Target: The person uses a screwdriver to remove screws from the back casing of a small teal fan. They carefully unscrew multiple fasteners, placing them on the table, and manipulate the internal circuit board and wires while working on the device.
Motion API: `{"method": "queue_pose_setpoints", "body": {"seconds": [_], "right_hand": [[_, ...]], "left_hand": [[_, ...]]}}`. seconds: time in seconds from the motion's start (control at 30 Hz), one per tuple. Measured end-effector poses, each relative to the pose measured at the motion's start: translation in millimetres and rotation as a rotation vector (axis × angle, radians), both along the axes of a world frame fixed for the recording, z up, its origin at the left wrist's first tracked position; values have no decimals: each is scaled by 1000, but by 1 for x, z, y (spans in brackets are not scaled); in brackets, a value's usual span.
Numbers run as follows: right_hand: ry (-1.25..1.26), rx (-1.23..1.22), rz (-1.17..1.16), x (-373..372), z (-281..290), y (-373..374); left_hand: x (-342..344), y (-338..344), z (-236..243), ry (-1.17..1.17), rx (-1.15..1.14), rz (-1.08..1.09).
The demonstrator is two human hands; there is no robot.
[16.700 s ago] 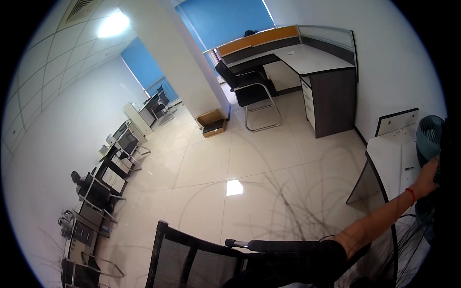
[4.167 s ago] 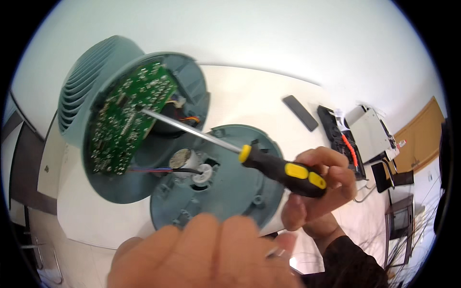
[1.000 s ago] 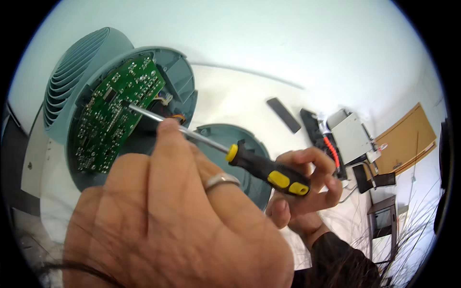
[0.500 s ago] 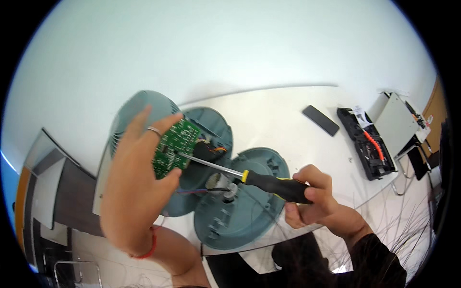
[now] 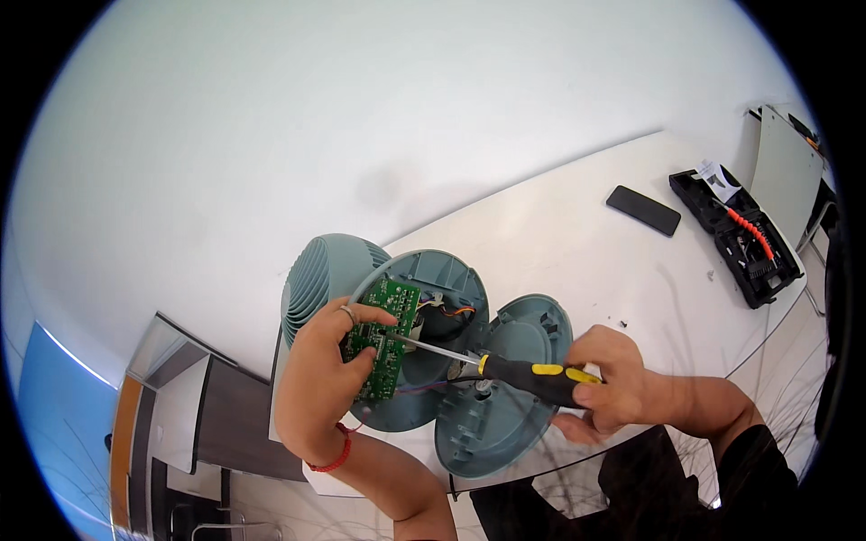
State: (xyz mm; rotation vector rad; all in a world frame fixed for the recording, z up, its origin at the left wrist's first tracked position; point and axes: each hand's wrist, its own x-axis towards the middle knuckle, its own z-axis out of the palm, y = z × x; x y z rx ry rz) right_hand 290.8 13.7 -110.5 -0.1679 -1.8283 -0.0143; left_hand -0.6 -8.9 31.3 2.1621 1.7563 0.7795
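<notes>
My left hand (image 5: 316,383) grips a green circuit board (image 5: 390,365) by its left side, thumb and fingers on its face. In my right hand (image 5: 603,383) is a screwdriver (image 5: 528,377) with a black and yellow handle, its shaft reaching left so that the tip meets the board near my left fingertips. Behind the board lies the opened grey-green base (image 5: 446,270) of a fan, with wires and a dark part inside. The ribbed fan head (image 5: 316,279) sits at its far left. A round grey-green cover (image 5: 492,428) lies at the right, wires running toward it.
A black phone (image 5: 644,211) rests on the white table (image 5: 541,216). Beyond it to the right is an open black tool case (image 5: 735,234) holding an orange flexible shaft (image 5: 750,233). Small dark screws (image 5: 622,324) lie nearby. A wall rises behind the table.
The view has shifted, so the fan and both hands appear farther right and lower. The board is tilted more steeply on edge. The screwdriver tip stays at the board and its handle has turned.
</notes>
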Motion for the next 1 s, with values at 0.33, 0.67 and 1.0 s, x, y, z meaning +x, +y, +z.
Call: {"method": "queue_pose_setpoints", "body": {"seconds": [0.33, 0.67, 1.0], "right_hand": [[-25, 43, -122, 1, 6, -4], [-117, 29, -149, 9, 6, -2], [-131, 47, -128, 11, 2, 3]], "left_hand": [[6, -1, 2, 19, -44, 22], [0, -1, 1, -61, -109, 45], [-7, 1, -7, -26, -10, -16]]}}
